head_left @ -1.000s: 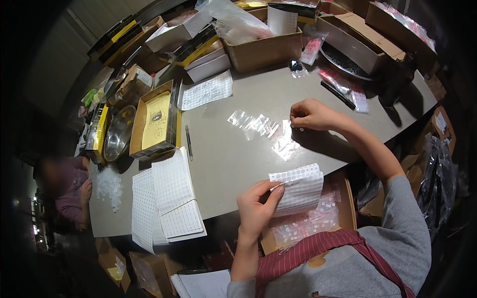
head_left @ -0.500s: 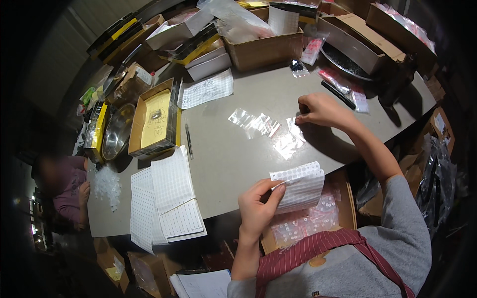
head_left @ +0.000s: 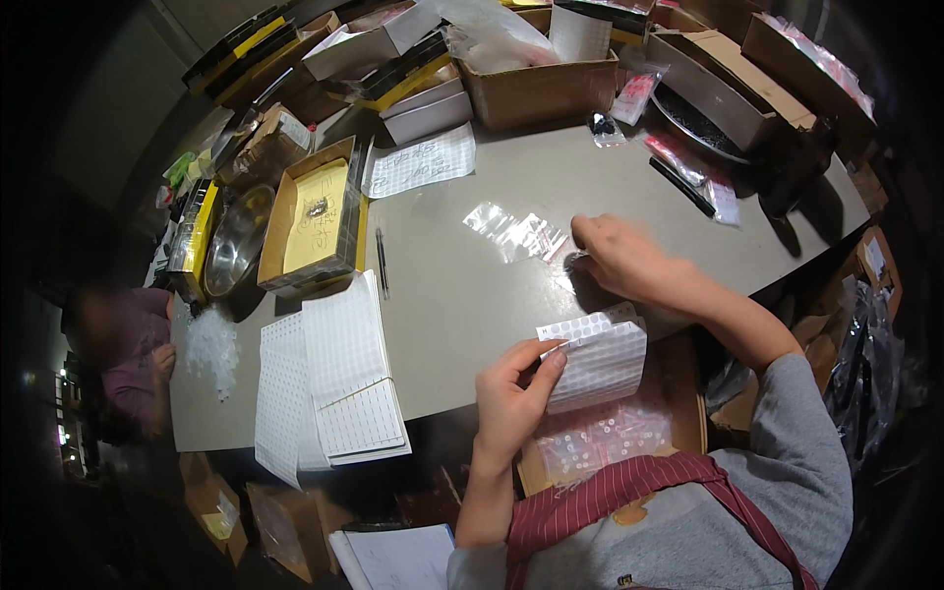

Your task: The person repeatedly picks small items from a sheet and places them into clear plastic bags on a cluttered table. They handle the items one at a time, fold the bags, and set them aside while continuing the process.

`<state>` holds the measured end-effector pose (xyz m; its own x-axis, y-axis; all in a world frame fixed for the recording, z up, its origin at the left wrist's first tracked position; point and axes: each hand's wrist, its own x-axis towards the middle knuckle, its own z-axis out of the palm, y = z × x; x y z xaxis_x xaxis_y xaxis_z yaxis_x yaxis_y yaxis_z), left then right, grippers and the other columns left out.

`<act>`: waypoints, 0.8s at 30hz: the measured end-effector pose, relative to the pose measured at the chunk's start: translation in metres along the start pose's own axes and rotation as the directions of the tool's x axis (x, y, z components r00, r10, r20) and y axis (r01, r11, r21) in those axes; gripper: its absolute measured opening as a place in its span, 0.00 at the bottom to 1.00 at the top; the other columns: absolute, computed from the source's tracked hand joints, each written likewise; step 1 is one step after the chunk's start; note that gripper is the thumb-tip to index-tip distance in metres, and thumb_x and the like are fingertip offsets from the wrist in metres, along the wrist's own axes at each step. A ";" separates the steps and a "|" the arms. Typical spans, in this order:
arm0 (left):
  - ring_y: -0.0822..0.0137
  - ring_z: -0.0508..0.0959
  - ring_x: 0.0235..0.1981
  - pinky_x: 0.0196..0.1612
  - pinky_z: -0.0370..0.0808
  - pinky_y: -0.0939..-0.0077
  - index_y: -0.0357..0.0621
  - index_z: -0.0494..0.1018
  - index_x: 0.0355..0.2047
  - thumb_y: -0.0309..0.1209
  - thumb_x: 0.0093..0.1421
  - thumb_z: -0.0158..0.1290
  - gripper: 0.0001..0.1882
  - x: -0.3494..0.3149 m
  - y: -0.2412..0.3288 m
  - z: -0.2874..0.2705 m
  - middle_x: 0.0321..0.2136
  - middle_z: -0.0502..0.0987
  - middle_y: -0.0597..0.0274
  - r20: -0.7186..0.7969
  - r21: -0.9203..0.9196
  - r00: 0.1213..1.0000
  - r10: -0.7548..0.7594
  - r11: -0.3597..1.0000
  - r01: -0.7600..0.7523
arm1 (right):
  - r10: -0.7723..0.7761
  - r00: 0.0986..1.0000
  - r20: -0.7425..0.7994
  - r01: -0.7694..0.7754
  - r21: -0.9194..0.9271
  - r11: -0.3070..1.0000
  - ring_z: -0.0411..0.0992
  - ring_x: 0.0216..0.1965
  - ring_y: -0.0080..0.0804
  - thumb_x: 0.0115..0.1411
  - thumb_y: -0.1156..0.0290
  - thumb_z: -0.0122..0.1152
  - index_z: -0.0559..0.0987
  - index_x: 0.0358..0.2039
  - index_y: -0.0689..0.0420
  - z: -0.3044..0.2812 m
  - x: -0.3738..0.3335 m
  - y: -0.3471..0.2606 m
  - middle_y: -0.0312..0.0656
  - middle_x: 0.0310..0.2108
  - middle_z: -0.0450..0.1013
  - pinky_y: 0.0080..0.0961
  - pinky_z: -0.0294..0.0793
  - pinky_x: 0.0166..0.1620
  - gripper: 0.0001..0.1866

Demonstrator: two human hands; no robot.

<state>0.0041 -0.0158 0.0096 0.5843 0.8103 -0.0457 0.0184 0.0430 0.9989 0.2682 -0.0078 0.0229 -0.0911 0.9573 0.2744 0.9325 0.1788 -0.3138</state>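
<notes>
My left hand [head_left: 515, 395] pinches a folded sheet of round white stickers [head_left: 602, 370] between thumb and fingers, above the table's front edge. Over the table, my right hand [head_left: 629, 260] is curled with its fingertips drawn together, somewhat blurred. Whatever may be between those fingertips is hidden or too small to name. Right beside them lie small clear zip bags [head_left: 519, 236], spread flat on the tabletop. Below the sticker sheet, an open box at my lap holds clear bags of small white rings [head_left: 605, 433].
Stacked sticker sheets [head_left: 356, 379] and a pen [head_left: 382, 264] lie left of centre. Beyond them stand a yellow-lined box [head_left: 264, 218] and a metal bowl [head_left: 239, 241]. Cardboard boxes [head_left: 536, 93] line the back. A black marker [head_left: 680, 187] lies far right. Another person [head_left: 138, 344] sits at left.
My right hand has moved nearer and slightly left, over the nearest small bags. My left hand still holds the sticker sheet in almost the same place. The whole view has shifted slightly.
</notes>
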 end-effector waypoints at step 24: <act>0.74 0.73 0.26 0.31 0.70 0.76 0.30 0.81 0.37 0.31 0.69 0.58 0.12 0.004 -0.010 -0.002 0.25 0.79 0.58 -0.045 0.001 0.997 0.067 0.998 -0.067 | -0.543 0.840 0.000 0.534 -0.177 0.827 0.69 0.32 0.41 0.46 0.72 0.60 0.73 0.33 0.63 -0.024 -0.044 -0.078 0.44 0.30 0.66 0.34 0.73 0.36 0.13</act>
<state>0.0041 -0.0118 -0.0007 0.5470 0.8369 0.0212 -0.0198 -0.0124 0.9997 0.2076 -0.0692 0.0569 -0.5826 0.7070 0.4010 0.7841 0.6188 0.0481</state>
